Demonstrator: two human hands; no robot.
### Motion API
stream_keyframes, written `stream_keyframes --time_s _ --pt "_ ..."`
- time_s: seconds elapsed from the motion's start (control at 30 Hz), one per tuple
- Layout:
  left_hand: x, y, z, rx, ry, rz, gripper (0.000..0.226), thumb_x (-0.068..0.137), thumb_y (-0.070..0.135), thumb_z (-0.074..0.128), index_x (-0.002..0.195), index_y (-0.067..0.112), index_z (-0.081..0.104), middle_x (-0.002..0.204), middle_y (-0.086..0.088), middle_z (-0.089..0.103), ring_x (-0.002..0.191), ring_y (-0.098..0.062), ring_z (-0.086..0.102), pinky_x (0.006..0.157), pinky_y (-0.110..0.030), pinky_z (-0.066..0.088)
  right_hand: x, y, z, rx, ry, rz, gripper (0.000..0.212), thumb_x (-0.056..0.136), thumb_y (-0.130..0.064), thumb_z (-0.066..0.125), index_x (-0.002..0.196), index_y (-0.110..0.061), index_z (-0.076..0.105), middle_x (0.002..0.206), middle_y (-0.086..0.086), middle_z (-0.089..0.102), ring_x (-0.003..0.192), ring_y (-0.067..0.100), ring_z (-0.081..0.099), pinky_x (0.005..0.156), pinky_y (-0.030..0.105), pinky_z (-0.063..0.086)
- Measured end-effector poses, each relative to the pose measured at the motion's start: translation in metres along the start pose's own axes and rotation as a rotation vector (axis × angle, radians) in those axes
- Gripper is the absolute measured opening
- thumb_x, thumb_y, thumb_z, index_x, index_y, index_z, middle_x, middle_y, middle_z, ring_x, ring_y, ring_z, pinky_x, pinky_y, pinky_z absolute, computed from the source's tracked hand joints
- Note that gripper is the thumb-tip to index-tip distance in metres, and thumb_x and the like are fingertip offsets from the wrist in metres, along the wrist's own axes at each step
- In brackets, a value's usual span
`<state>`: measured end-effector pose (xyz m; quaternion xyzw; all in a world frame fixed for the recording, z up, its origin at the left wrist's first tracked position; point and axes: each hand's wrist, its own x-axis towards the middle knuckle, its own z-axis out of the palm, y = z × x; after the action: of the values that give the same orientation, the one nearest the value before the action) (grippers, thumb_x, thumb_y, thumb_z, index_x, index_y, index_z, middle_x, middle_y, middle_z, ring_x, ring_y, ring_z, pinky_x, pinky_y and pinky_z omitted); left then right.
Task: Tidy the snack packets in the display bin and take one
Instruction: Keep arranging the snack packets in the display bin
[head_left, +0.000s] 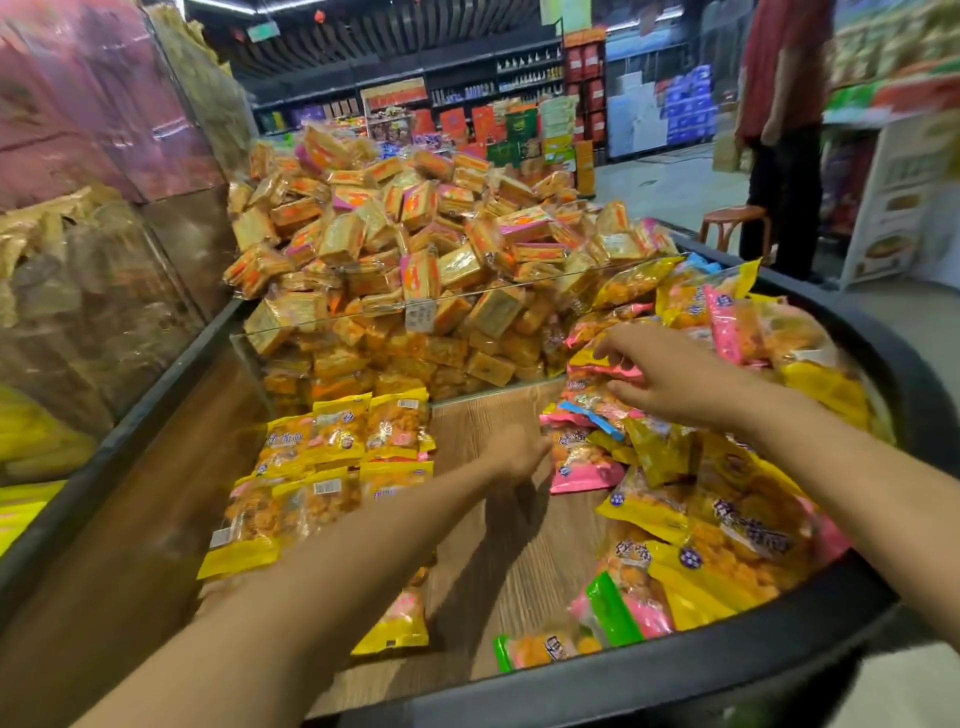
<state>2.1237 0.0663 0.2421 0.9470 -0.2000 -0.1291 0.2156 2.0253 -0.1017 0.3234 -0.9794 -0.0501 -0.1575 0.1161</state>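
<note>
Head view: the display bin has a bare wooden floor in the middle, neat yellow packets on the left and a loose heap of snack packets on the right. The left hand, blurred, reaches toward a pink packet; its grip cannot be told. The right hand rests on the far heap, fingers curled around a packet edge.
</note>
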Motion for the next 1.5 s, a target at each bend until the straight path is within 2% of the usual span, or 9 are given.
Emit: stream_keyframes --time_s 0.17,0.27,0.4,0.53,0.7,0.9,1.07,1.27,1.5 --pt "0.024 0.041 0.029 -0.563 -0.116 -0.214 0.033 0.096 0.014 0.053 0.127 0.001 0.049 0.128 -0.02 0.052 0.107 -0.026 0.052 0.084 -0.036 0.043 0.001 0.002 0.001 -0.032 0.006 -0.023 0.03 0.092 -0.028 0.056 0.117 -0.013 0.052 0.11 0.002 0.055 0.103 0.019 0.051 0.087 0.04 0.046" --pt "0.036 0.038 0.03 -0.66 -0.165 -0.339 0.022 0.092 0.005 0.059 0.112 0.002 0.051 0.088 -0.011 0.053 0.083 -0.02 0.053 0.067 -0.027 0.045 0.003 0.002 0.002 -0.026 0.0 -0.021 0.028 0.092 -0.027 0.056 0.116 -0.014 0.049 0.108 0.002 0.054 0.098 0.018 0.051 0.084 0.041 0.048" --pt "0.028 0.036 0.024 -0.658 -0.198 -0.443 0.028 0.092 0.002 0.057 0.069 0.004 0.041 0.072 -0.007 0.042 0.061 -0.014 0.041 0.053 -0.025 0.038 0.003 0.002 0.001 0.008 0.013 -0.012 0.035 0.091 -0.027 0.057 0.122 -0.014 0.046 0.109 0.002 0.054 0.096 0.019 0.052 0.083 0.042 0.048" --pt "0.019 0.03 0.016 -0.647 -0.228 -0.481 0.014 0.094 0.004 0.055 0.082 -0.001 0.049 0.081 -0.008 0.048 0.076 -0.021 0.052 0.079 -0.03 0.038 0.001 0.002 0.002 0.037 0.027 0.001 0.042 0.091 -0.028 0.057 0.129 -0.016 0.043 0.111 -0.005 0.051 0.102 0.017 0.052 0.087 0.041 0.048" --pt "-0.006 0.016 -0.009 -0.58 -0.215 -0.453 0.027 0.095 0.003 0.053 0.07 0.007 0.044 0.063 -0.006 0.047 0.044 -0.013 0.048 0.042 -0.02 0.04 -0.003 0.003 0.004 0.067 0.038 0.019 0.036 0.09 -0.026 0.06 0.122 -0.019 0.045 0.103 -0.004 0.051 0.096 0.016 0.053 0.083 0.038 0.049" --pt "-0.04 -0.012 -0.036 -0.589 -0.14 -0.412 0.026 0.091 0.002 0.058 0.068 0.009 0.048 0.035 0.003 0.05 0.022 -0.002 0.042 0.028 -0.014 0.037 -0.009 -0.002 0.006 0.079 0.048 0.046 0.036 0.088 -0.025 0.061 0.121 -0.019 0.046 0.103 -0.002 0.052 0.095 0.017 0.054 0.08 0.038 0.049" --pt "-0.08 -0.032 -0.071 -0.751 0.0 -0.317 0.016 0.082 -0.002 0.069 0.092 -0.001 0.057 0.059 -0.007 0.059 0.039 -0.009 0.056 0.034 -0.019 0.039 -0.013 -0.012 0.006 0.004 0.019 0.041 0.031 0.09 -0.023 0.056 0.119 -0.017 0.049 0.107 -0.003 0.052 0.1 0.02 0.054 0.081 0.04 0.049" --pt "-0.139 -0.055 -0.114 -0.875 0.006 -0.141 0.011 0.081 0.002 0.07 0.076 0.004 0.06 0.07 -0.009 0.064 0.055 -0.012 0.061 0.048 -0.021 0.047 0.006 -0.071 0.0 -0.046 0.004 -0.04 0.03 0.091 -0.026 0.056 0.116 -0.011 0.052 0.113 0.006 0.058 0.103 0.024 0.055 0.085 0.04 0.047" --pt "-0.147 -0.084 -0.125 -0.927 0.103 0.011 0.022 0.078 0.006 0.074 0.08 0.011 0.053 0.083 0.001 0.066 0.082 -0.018 0.065 0.067 -0.03 0.055 0.046 -0.169 0.034 0.634 0.06 0.22 0.041 0.096 -0.043 0.049 0.114 -0.008 0.056 0.103 0.004 0.06 0.096 0.019 0.056 0.082 0.034 0.046"
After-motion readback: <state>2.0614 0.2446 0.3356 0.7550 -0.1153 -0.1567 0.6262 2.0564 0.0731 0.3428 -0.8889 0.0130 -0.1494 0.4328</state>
